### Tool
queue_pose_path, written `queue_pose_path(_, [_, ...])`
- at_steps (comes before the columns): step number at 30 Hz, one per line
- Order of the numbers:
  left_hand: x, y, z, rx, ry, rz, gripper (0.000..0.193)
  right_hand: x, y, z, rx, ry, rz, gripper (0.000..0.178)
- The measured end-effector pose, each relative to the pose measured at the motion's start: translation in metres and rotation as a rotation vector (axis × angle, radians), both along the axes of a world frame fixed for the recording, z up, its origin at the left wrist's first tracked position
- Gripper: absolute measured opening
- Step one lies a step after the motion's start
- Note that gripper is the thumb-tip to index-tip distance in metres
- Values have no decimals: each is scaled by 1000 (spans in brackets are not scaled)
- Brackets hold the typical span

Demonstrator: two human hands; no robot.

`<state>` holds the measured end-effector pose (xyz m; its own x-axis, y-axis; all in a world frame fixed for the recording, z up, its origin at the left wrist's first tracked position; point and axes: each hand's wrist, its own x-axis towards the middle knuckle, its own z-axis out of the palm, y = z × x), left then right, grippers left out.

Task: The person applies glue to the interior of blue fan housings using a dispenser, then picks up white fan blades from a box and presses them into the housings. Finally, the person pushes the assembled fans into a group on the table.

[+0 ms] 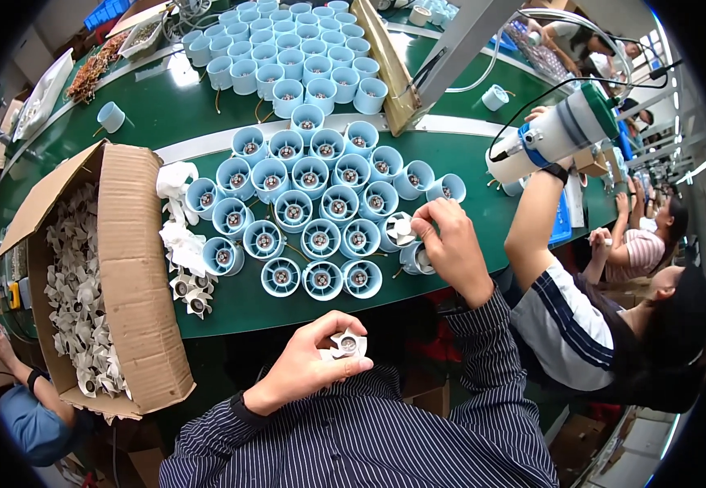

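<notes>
My left hand (312, 362) is closed around a small white fan impeller (348, 343), held in front of my body with its hub facing up. My right hand (454, 250) reaches over the right edge of a group of light blue round fan housings (320, 237). Its fingertips are bent against a white impeller (401, 228) in the mouth of one housing. Just below, a tilted housing (409, 259) with something white inside is partly hidden by that hand. Most of the other housings stand upright, showing a hub inside and no impeller.
A cardboard box (145, 276) full of white impellers stands open at left. Loose impellers (193, 293) and white gloves (182, 236) lie beside it. More housings (288, 61) crowd the far side. At right, a co-worker's arm (536, 215) holds a white cylindrical device (564, 130).
</notes>
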<state>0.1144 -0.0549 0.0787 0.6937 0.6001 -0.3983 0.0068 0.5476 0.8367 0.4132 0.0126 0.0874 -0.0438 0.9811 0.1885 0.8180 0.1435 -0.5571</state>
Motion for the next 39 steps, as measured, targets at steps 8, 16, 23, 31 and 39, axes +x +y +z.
queue_pose_path(8, [-3,-3,3,141,29,32,48,-6,-4,-2,-1,-5,-10,14])
queue_pose_path(16, [-6,-3,0,169,29,124,55,-17,-8,6,69,-4,-10,12])
queue_pose_path(23, [-3,-2,22,227,-6,160,51,-27,-1,35,120,-248,49,12])
queue_pose_path(31, [-17,-17,63,-7,-13,204,37,-81,-77,125,30,253,426,24])
queue_pose_path(39, [-13,-38,71,-67,-44,259,35,-108,-105,131,198,57,522,19])
